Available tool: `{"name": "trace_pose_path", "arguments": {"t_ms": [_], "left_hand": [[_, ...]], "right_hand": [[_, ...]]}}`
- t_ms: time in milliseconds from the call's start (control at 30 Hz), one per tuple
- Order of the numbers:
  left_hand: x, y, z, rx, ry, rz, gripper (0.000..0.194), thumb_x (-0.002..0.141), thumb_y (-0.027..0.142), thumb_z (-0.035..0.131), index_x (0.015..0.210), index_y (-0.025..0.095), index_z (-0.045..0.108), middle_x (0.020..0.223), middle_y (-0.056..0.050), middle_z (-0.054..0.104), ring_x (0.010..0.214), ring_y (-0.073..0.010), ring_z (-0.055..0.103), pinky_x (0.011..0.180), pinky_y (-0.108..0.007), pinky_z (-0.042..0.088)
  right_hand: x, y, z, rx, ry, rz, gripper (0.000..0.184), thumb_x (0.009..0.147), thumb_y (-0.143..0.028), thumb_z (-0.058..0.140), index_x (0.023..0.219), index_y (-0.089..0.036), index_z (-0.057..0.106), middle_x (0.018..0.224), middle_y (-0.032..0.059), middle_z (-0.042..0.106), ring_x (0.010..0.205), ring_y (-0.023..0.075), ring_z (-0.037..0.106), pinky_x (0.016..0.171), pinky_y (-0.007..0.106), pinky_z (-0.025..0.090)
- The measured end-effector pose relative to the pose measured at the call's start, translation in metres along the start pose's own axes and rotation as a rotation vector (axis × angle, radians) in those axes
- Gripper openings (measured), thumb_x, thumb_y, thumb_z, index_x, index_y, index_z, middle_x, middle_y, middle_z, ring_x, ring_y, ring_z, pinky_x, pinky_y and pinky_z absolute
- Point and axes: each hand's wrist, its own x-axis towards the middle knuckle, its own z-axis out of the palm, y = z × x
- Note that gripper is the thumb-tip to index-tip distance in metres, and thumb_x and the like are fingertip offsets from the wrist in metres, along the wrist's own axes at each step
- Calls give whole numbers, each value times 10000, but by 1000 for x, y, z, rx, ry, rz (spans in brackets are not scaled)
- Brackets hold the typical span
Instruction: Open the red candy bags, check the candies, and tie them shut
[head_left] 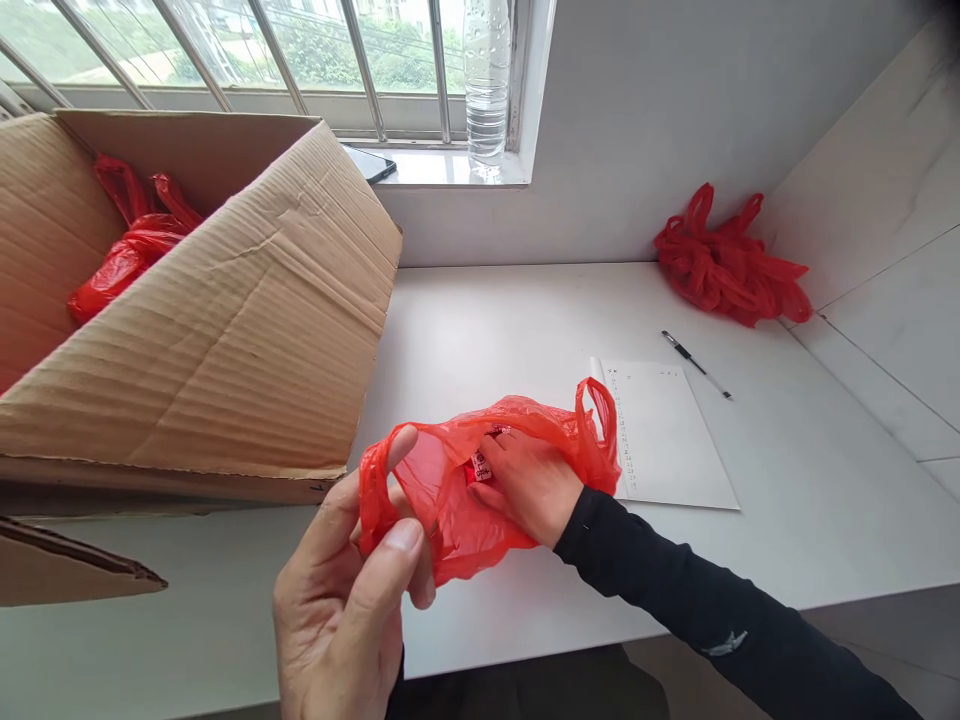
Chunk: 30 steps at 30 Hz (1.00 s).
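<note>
A thin red plastic bag is held open above the white table. My left hand pinches the bag's left handle between thumb and fingers. My right hand, in a black sleeve, reaches inside the bag's mouth. Its fingers are closed on a small red item with a white label, seen through the plastic.
A large open cardboard box stands at the left with a red bag inside. A pile of red bags lies at the back right. A sheet of paper and a pen lie beside my hands. A water bottle and a phone sit on the window sill.
</note>
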Motion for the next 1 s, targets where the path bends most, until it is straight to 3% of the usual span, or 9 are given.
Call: {"name": "trace_pose_path", "arguments": {"t_ms": [100,200,400,567,700,833,1000], "left_hand": [[-1,1,-1,2,-2,5,346,797,303,735,1141,343,742,697,26,553,497,-87,449,473,-213,446],[-2,0,-2,-9,-11,7,354,799,302,736,1150,348,738,705,27,563,497,-81,451,461,-198,443],[-2,-2,2,-13,-16,26,289,829,281,714,1109,338,754,756,32,583,492,-57,466,481,-183,466],[-2,-3,2,-47,-41,32,273,846,261,698,1106,331,745,706,37,564,515,-67,461,495,-181,470],[-4,-6,4,2,-84,54,302,874,304,679,1172,337,718,571,51,484,495,-78,452,492,-180,454],[-4,-6,3,30,-69,62,326,883,324,666,1205,358,704,750,30,602,498,-57,459,490,-178,449],[-2,-8,0,19,-59,58,343,884,318,669,1222,369,694,715,42,585,497,-60,449,495,-176,456]], "right_hand": [[5,1,-1,-24,64,12,137,977,-243,502,1031,-169,603,934,76,655,829,229,590,759,367,445],[14,5,-2,-41,129,36,159,943,-127,446,883,-180,583,867,58,630,783,207,566,740,350,428],[18,11,-3,-17,160,49,188,934,-185,474,760,-196,543,743,-3,598,673,149,546,622,279,418],[1,17,-9,-72,164,72,141,956,-212,482,979,-196,621,948,43,670,859,201,618,778,316,474],[-1,22,-11,-137,146,87,154,942,-180,484,911,-178,635,890,56,679,799,212,634,746,327,489],[-2,20,-14,-193,194,80,212,972,-192,439,919,-188,644,909,63,689,839,228,652,785,338,494],[-20,5,-16,-287,244,155,291,987,-225,414,814,-170,642,789,102,675,755,272,653,761,398,487]]}}
